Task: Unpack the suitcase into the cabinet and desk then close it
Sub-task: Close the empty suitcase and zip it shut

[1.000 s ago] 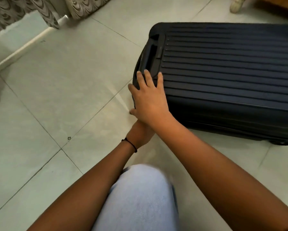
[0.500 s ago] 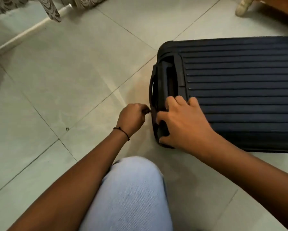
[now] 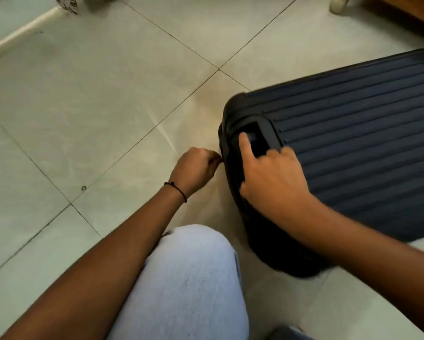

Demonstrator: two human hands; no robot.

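Observation:
A dark ribbed hard-shell suitcase (image 3: 353, 133) lies flat and closed on the tiled floor at the right. My right hand (image 3: 272, 177) rests on its near left corner, index finger stretched onto the recessed handle panel (image 3: 255, 141), thumb down the side. My left hand (image 3: 196, 168), with a thin black cord at the wrist, is curled and pinches something small at the suitcase's left edge, probably the zipper pull; the pull itself is hidden by the fingers.
My knee in light jeans (image 3: 186, 285) fills the bottom centre. A patterned curtain hem (image 3: 66, 3) and a white floor strip (image 3: 22, 33) lie at the top left. A pale shoe (image 3: 338, 4) and dark wooden furniture (image 3: 402, 11) sit at the top right.
My left hand came out from under the right and moved along the suitcase's left edge. My right hand slid to the near corner, index finger now extended. The view shifted left.

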